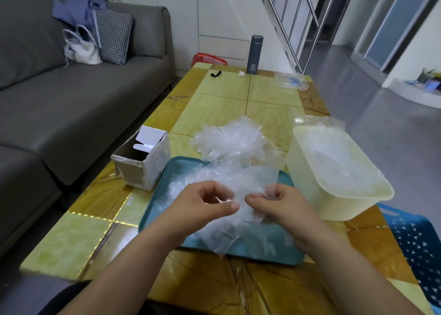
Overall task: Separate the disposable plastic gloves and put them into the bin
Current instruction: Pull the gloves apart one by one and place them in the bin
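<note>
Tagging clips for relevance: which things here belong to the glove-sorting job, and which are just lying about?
Job: left hand and right hand, both pinching clear gloves; glove pile; teal tray; cream bin.
Lying about: grey flask; white handbag; blue basket; open cardboard box, purpose unclear.

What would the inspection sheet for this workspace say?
Surface: tiled table, yellow-green, glossy.
Job's things: loose gloves heaped on the table and onto a teal tray; cream bin at right, clear plastic inside.
Clutter: open carton, flask, black strap, clear bag at the far end.
Grippers: left hand and right hand both pinch one glove above the tray.
Cables: nothing seen.
Surroundings: grey sofa with handbag, stair rail, blue basket at the right edge.
</note>
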The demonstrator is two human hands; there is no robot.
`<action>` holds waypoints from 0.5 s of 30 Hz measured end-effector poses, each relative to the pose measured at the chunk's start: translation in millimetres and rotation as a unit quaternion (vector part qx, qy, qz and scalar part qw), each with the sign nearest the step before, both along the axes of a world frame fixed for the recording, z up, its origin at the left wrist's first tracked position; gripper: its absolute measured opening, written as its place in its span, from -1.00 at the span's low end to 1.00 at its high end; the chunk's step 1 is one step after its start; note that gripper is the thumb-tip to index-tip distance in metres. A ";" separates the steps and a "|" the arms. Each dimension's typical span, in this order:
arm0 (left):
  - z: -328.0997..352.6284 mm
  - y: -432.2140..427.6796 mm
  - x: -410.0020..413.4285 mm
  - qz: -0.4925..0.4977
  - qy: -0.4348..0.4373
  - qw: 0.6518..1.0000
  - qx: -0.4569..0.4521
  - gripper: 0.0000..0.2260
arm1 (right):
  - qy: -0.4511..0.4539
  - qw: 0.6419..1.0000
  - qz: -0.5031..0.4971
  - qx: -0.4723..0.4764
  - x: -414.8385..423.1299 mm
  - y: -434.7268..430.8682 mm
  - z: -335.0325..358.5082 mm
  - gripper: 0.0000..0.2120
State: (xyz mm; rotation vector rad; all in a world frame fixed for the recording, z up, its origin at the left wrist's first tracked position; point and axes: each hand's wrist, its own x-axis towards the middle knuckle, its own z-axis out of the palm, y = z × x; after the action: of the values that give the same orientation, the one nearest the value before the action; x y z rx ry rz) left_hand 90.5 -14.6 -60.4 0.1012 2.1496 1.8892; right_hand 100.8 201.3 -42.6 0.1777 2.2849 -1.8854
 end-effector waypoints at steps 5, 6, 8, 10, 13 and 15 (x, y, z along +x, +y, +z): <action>4.2 -0.7 -1.6 0.011 -0.066 0.984 0.166 -0.82 | -0.114 0.991 0.028 -0.060 -2.9 11.0 -3.0 -0.70; 7.3 -1.8 -2.1 0.012 -0.085 0.976 0.201 -0.82 | -0.119 0.991 0.016 -0.066 -5.1 15.4 -6.4 -0.72; 12.0 -5.1 -1.7 0.011 -0.105 0.967 0.232 -0.84 | -0.118 0.991 -0.018 -0.068 -9.2 23.9 -10.1 -0.75; 13.1 -7.7 -1.2 -0.024 -0.120 0.962 0.244 -0.82 | -0.115 0.990 -0.033 -0.075 -12.3 29.6 -9.7 -0.75; 8.6 -8.0 -0.4 -0.090 -0.145 0.951 0.257 -0.81 | -0.137 0.984 0.035 -0.106 -12.0 32.3 -5.0 -0.59; 3.5 -4.5 0.1 -0.118 -0.162 0.947 0.253 -0.85 | -0.149 0.973 0.129 -0.120 -8.7 33.0 -2.6 -0.57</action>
State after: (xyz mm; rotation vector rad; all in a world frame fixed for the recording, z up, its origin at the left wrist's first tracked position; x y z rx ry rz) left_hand 90.6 -19.1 -56.9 0.1319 1.3466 2.0921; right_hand 92.1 234.3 -45.2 0.1152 1.7783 -1.8372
